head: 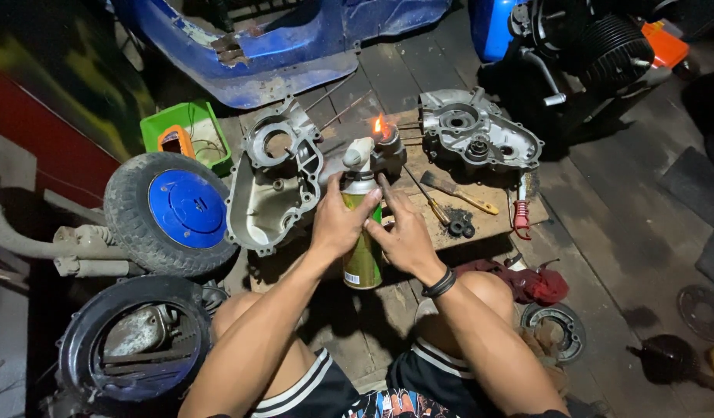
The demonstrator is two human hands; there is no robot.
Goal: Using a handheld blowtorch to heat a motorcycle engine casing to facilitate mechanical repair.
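My left hand (pixel 338 224) grips the upper part of a green and yellow gas canister (pixel 362 262) with a torch head (pixel 358 153) on top. My right hand (pixel 403 236) rests on the canister's right side, fingers pointing up toward the torch head. A small orange flame (pixel 379 125) burns at the nozzle, right at a dark metal part (pixel 389 152) lying on the wooden board (pixel 488 224). Two grey engine casing halves flank it: one at the left (pixel 273 186), one at the right (pixel 477 138). My knees sit on either side of the canister.
A wheel with a blue hub (pixel 171 213) and a bare tyre (pixel 136 340) lie at left, beside a green tray (pixel 188 133). Blue scooter bodywork (pixel 280 46) stands behind. A brush (pixel 457 192), a red-handled tool (pixel 521 210), a red rag (pixel 536 282) and a brake plate (pixel 554 329) lie at right.
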